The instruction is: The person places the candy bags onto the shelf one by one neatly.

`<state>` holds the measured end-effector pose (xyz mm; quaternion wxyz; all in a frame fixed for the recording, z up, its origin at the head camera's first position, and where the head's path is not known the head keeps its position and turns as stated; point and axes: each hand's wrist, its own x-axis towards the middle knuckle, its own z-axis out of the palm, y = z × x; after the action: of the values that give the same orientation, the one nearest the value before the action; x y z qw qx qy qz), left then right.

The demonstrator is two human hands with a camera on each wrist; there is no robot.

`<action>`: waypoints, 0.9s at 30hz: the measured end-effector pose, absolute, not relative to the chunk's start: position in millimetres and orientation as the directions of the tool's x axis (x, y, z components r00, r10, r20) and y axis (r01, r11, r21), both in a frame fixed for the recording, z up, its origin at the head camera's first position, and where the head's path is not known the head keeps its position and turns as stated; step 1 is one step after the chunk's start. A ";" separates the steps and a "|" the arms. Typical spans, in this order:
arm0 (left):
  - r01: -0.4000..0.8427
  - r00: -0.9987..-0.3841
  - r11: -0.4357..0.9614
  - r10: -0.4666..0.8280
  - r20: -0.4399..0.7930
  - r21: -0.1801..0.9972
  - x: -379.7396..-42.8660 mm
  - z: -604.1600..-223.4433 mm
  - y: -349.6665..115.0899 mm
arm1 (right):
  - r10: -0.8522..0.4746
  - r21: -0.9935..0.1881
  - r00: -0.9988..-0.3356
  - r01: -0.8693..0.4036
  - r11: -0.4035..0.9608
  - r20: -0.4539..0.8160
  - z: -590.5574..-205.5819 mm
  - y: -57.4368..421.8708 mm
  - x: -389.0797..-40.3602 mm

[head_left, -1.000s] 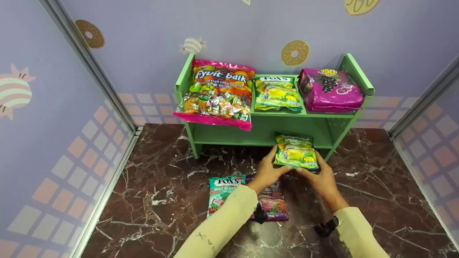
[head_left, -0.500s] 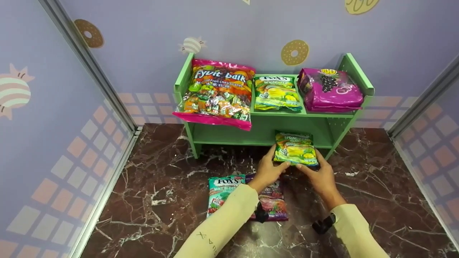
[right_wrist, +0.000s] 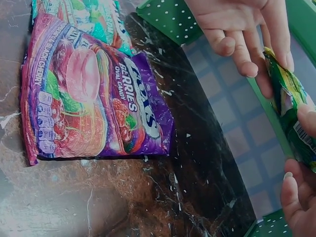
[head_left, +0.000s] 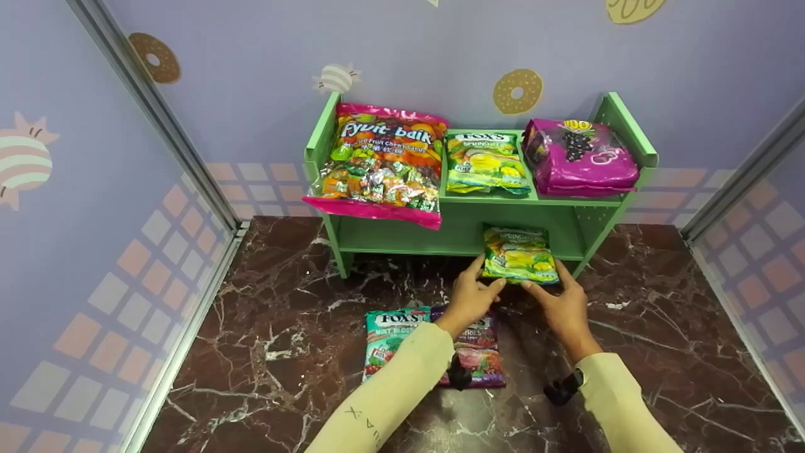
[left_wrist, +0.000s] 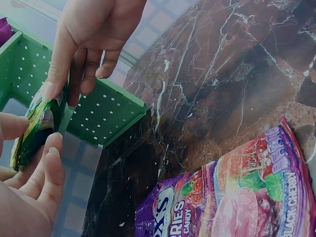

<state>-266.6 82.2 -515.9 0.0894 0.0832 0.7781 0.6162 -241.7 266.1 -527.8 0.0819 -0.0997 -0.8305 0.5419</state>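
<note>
We see a green-and-yellow candy bag (head_left: 521, 255), held just in front of the lower tier, near the right end of the green shelf (head_left: 402, 236). Its printed face looks up and towards the person, and its heading edge points away, to the shelf. The lettering goes from left to right, almost parallel with the front of the shelf, sinking a little at the right. In the head view the bag is wider than tall, but it is tilted, so we cannot tell surely which is its long axis. Both wrist views show it nearly edge-on, as a thin form. Whether it touches the shelf, we cannot tell.

The left hand (head_left: 471, 297) pinches the left side, its thumb by the lower edge. The right hand (head_left: 564, 308) pinches the right side in the same way. In the wrist views, we notice some other fingers of each hand hanging bent and slightly apart.

Nearer to the person, a mint candy bag (head_left: 390, 343) and a purple berries bag (head_left: 479, 358) lie side by side on the marbled tabletop (head_left: 283, 377), partly behind the left arm. On the upper tier we find, from left to right, a large fruit candy bag (head_left: 387, 160), a Fox's bag (head_left: 487, 160) of similar green-and-yellow design, and a magenta bag (head_left: 582, 157) with dark grapes.
</note>
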 end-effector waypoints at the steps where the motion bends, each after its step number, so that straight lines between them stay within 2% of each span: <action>1: 0.017 -0.970 0.229 0.238 -0.039 0.973 -266.6 -516.0 82.0 | 0.263 -0.914 -0.964 0.080 0.397 0.029 -528.0 265.9 -242.2; 27: 0.048 -0.959 0.142 0.285 0.006 0.989 -268.0 -521.2 82.9 | 0.398 -0.866 -0.914 0.138 0.480 0.075 -531.9 259.7 -263.5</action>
<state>-268.0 82.9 -521.2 0.0916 0.1111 0.7499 0.6456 -263.5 259.7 -531.9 0.1340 -0.1577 -0.8499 0.4847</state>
